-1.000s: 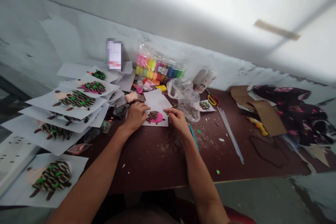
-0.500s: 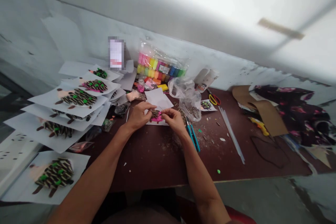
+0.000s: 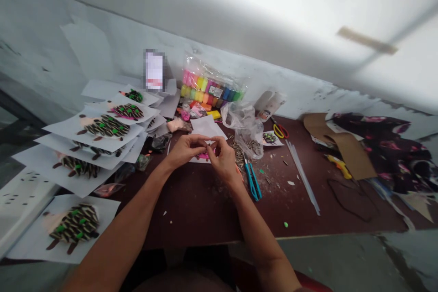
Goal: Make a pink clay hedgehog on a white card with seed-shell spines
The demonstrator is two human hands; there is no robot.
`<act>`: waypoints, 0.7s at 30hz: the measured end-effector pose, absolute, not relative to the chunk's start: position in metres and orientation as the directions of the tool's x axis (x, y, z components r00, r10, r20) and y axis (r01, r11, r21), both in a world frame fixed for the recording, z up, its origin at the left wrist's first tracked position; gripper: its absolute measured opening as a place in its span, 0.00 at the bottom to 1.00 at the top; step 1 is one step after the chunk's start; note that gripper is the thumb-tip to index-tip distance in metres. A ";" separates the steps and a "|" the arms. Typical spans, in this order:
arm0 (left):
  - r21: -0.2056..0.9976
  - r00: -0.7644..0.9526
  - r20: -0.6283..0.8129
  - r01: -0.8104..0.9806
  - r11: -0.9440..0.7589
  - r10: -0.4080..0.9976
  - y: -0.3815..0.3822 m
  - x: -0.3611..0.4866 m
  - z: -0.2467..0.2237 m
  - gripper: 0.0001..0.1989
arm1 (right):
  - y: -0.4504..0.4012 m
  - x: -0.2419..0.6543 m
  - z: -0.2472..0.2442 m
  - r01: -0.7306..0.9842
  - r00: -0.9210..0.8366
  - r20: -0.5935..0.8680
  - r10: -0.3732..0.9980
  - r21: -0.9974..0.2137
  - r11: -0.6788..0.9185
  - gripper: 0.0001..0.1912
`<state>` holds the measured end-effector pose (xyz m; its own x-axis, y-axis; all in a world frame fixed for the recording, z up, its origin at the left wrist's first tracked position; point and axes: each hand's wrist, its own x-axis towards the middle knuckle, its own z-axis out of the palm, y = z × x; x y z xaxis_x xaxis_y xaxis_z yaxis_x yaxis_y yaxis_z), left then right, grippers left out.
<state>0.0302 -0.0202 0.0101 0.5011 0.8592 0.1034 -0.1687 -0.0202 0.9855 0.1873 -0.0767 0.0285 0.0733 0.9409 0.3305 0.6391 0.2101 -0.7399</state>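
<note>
My left hand and my right hand meet fingertip to fingertip over a sheet of white paper, both pinched closed. Whatever is between the fingers is too small or hidden to make out. Below them, a pink clay shape on the paper is mostly covered by my hands. A blank white sheet lies just behind. Beside my right hand is a loose pile of striped seeds, partly under a clear plastic bag. Teal-handled pliers rest close to my right wrist.
Stacked papers bearing seed-covered hedgehogs fill the left side. Against the wall stands a pack of coloured clay near a white bottle. Scissors, clear glue sticks and a yellow glue gun lie right.
My right hand has moved left and up, so its fingertips now meet those of my left hand. More of the pink clay is covered. The view has shifted slightly.
</note>
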 end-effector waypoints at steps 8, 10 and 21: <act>0.988 0.495 0.074 -0.156 0.004 0.866 -0.020 0.032 0.006 0.18 | -0.077 0.192 0.022 0.594 0.107 0.349 0.931 -0.773 0.222 0.06; 0.987 0.487 0.068 -0.160 0.012 0.871 -0.020 0.032 0.008 0.19 | -0.078 0.192 0.023 0.651 0.070 0.384 0.921 -0.717 0.250 0.07; 0.992 0.409 0.063 -0.125 -0.013 0.910 -0.017 0.030 0.006 0.17 | -0.079 0.197 0.022 0.650 0.007 0.431 0.902 -0.687 0.324 0.11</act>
<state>0.0297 -0.0165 0.0055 0.4088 0.9104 0.0631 -0.1246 -0.0128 0.9921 0.1974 -0.0791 0.0225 0.0065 0.9022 0.4313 0.6504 0.3238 -0.6871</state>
